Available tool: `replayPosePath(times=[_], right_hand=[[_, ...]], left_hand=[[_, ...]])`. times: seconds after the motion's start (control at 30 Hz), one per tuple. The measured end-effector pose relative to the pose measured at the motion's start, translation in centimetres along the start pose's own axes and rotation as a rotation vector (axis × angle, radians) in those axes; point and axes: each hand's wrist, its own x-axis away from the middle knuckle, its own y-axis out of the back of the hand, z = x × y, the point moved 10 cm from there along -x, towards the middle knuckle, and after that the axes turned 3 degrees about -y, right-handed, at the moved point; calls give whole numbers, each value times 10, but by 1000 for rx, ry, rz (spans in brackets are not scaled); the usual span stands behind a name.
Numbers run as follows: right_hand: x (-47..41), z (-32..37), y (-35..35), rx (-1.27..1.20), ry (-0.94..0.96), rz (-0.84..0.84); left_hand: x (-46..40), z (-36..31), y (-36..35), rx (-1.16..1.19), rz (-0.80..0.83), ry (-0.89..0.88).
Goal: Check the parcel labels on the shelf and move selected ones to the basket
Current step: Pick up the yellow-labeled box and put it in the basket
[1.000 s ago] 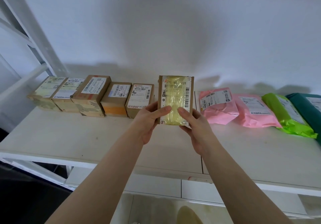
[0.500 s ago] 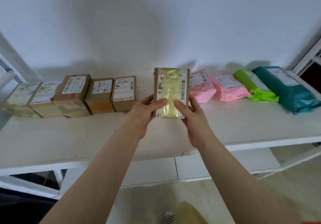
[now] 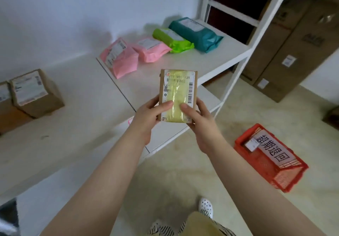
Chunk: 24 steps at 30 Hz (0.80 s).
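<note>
Both hands hold a small brown box parcel (image 3: 177, 94) upright in front of the white shelf (image 3: 77, 129), its label and yellow tape facing me. My left hand (image 3: 146, 118) grips its lower left edge, my right hand (image 3: 199, 120) its lower right. A red basket (image 3: 271, 164) with a white sign stands on the floor to the right, with a small white-labelled item inside. On the shelf lie two pink bag parcels (image 3: 121, 58), a green one (image 3: 172, 40) and a teal one (image 3: 196, 33). Brown boxes (image 3: 36, 92) stand at the left.
The shelf's white upright frame (image 3: 236, 67) rises between the shelf and the basket. Large cardboard cartons (image 3: 286, 48) stand against the wall at the right. Beige floor lies below, with my feet (image 3: 205, 206) at the bottom.
My view has swung right and down, so the basket and cartons have come into sight. The parcel has come away from the shelf's back row, still held in both hands.
</note>
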Motion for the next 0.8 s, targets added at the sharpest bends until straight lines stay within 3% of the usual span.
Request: replayPosePath(times=[0.37,0.5,0.8], right_hand=[[40,-21,298,-96,-94,-375],[54,-36,390,-130,-158,-426],[57,-45,522,-232,-209,-531]], left_hand=[[-48,97,-284,-172,359,216],[-55,142,-371,-208,428,317],[-94,200,-500,-281,512,466]])
